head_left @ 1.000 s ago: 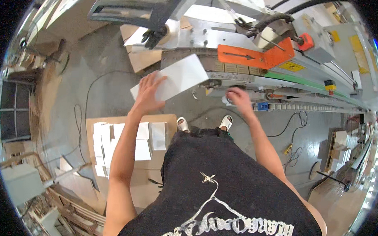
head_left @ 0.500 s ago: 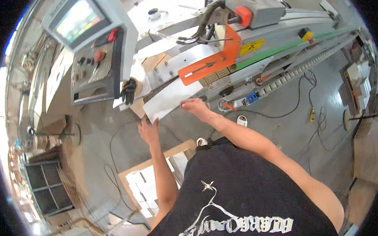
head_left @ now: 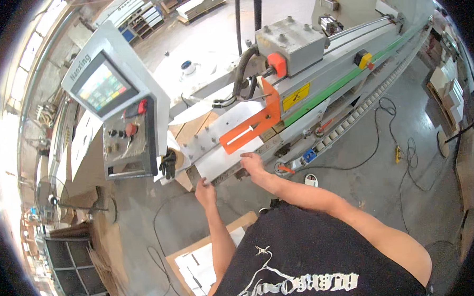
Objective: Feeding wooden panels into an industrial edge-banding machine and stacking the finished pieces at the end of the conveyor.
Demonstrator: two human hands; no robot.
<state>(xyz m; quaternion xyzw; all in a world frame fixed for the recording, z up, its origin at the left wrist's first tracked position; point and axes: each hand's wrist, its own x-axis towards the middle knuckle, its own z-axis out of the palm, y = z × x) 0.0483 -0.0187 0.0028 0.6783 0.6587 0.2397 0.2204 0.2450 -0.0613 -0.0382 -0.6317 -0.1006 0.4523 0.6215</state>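
Note:
A flat white sheet (head_left: 228,158) lies on the feed end of a long grey machine (head_left: 319,86), partly under an orange bracket (head_left: 252,127). My left hand (head_left: 204,192) holds the sheet's near left corner. My right hand (head_left: 252,162) presses on its near right edge, fingers curled over it. Both forearms reach up from my black shirt at the lower edge.
A grey control panel (head_left: 120,121) with a coloured screen, red buttons and a hanging black glove (head_left: 168,163) stands left of the sheet. A wooden pallet with white sheets (head_left: 199,263) sits on the floor below. Cables (head_left: 389,120) run over the concrete floor at right.
My view has swung left and closer to the control panel. Both hands have pushed the white sheet further into the machine under the orange bracket.

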